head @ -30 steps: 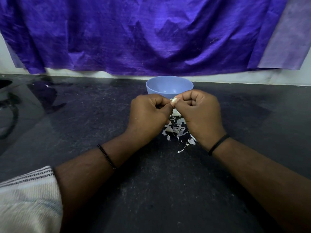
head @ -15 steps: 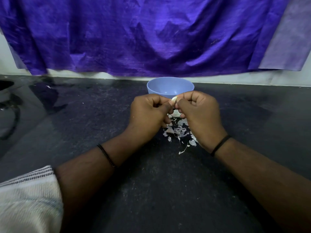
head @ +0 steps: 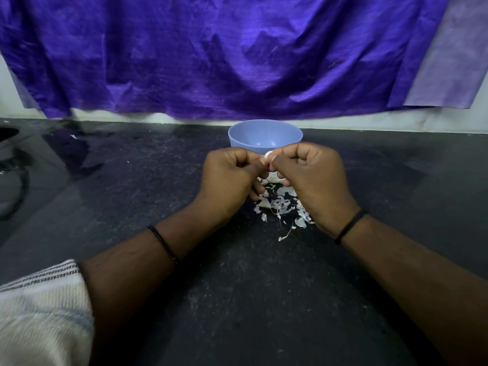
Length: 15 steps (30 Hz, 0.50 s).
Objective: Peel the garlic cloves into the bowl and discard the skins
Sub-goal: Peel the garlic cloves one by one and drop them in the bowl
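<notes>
Peeling a clove. We see the left hand (head: 232, 178) and the right hand (head: 314, 178) meeting knuckle to knuckle, fingers of both curled in, thumb and forefinger tips of each pinched on one pale garlic clove (head: 268, 155) — only its top shows between the fingertips. Just beyond the fingers stands the blue bowl (head: 265, 136); whether any cloves lie in it we cannot tell. Below the fingers, on the dark counter (head: 237, 299), lies a heap of torn skins (head: 280, 203). In our judgement the step goes best when one hand holds the clove steady while the other hand's nail lifts a skin edge and draws it along the clove's length — pressing lightly, lest the clove slip or bruise. The bared clove then belongs past the fingertips, in the bowl.
</notes>
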Tool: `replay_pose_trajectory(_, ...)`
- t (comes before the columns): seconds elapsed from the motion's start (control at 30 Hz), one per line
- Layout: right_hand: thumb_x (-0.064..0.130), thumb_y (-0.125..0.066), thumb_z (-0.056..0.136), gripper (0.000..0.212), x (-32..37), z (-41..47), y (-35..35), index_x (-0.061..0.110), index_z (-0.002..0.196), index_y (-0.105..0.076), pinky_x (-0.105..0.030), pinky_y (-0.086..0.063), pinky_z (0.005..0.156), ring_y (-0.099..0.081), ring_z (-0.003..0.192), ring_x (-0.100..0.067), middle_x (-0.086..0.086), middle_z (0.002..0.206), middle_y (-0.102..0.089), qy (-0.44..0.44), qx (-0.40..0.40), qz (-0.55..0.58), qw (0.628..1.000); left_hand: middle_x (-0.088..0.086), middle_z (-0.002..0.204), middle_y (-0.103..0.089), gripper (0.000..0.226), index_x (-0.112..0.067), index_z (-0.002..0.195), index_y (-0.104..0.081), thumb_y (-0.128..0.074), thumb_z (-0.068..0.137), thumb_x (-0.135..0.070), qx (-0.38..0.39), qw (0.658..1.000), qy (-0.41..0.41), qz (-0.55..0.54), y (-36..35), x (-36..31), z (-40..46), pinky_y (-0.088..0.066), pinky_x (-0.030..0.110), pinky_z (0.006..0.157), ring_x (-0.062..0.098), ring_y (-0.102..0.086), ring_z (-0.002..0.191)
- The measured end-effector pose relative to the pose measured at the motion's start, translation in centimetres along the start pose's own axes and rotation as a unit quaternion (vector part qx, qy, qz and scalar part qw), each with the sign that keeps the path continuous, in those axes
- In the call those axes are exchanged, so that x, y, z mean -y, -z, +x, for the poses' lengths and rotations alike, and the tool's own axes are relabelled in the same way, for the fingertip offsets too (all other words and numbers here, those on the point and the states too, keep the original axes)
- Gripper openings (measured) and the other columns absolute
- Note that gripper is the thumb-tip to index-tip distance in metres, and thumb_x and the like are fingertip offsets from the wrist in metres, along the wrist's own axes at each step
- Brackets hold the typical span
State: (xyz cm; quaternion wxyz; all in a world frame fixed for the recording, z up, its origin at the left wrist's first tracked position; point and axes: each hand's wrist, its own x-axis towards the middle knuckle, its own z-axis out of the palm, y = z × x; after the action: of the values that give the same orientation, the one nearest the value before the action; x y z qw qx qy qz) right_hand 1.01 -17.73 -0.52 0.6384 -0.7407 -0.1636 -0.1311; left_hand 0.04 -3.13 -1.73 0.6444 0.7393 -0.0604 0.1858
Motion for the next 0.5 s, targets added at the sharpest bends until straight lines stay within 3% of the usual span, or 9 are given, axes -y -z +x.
replay_pose_trajectory(0.13,0.012,-0.072,0.087,0.005,-0.1,0.13,0.07,0.012,0.083,-0.075,-0.019,-0.048,0.059,-0.063,0.061,-0.001,0.0,0.071,-0.074,0.004,-0.012,-0.01,1.0,0.006,0.067,-0.069,0.014,-0.007,0.082,-0.072,-0.066,0.094,-0.004,0.015,1.0,0.004,-0.005,0.01,-0.22,-0.08,-0.05,0.027,0.042,0.019,-0.061,0.05)
replay_pose_trajectory(0.27,0.013,-0.073,0.087,0.005,-0.24,0.18,0.18,0.013,0.082,-0.074,-0.04,-0.053,0.059,-0.064,0.063,-0.015,-0.004,0.071,-0.074,0.025,-0.019,-0.04,0.999,0.008,0.067,-0.068,0.014,-0.003,0.082,-0.071,-0.065,0.094,-0.004,0.032,0.999,0.012,-0.015,0.08,-0.44,-0.13,-0.049,0.026,0.041,0.019,-0.06,0.05)
replay_pose_trajectory(0.4,0.015,-0.072,0.086,0.008,-0.44,0.47,0.35,0.018,0.078,-0.072,-0.031,-0.051,0.057,-0.062,0.059,-0.008,0.001,0.069,-0.073,0.056,-0.019,-0.079,0.995,0.01,0.066,-0.065,0.013,0.001,0.082,-0.069,-0.065,0.093,-0.003,0.044,0.999,0.01,-0.028,0.19,-0.62,-0.1,-0.048,0.026,0.041,0.018,-0.059,0.049)
replay_pose_trajectory(0.5,0.016,-0.07,0.087,0.008,-0.54,0.62,0.52,0.017,0.079,-0.07,-0.029,-0.053,0.06,-0.066,0.065,-0.012,0.001,0.072,-0.073,0.075,-0.007,-0.094,0.993,0.009,0.065,-0.064,0.014,0.002,0.081,-0.068,-0.064,0.093,-0.002,0.073,0.996,0.022,-0.055,0.46,-0.79,-0.07,-0.047,0.026,0.04,0.018,-0.058,0.048)
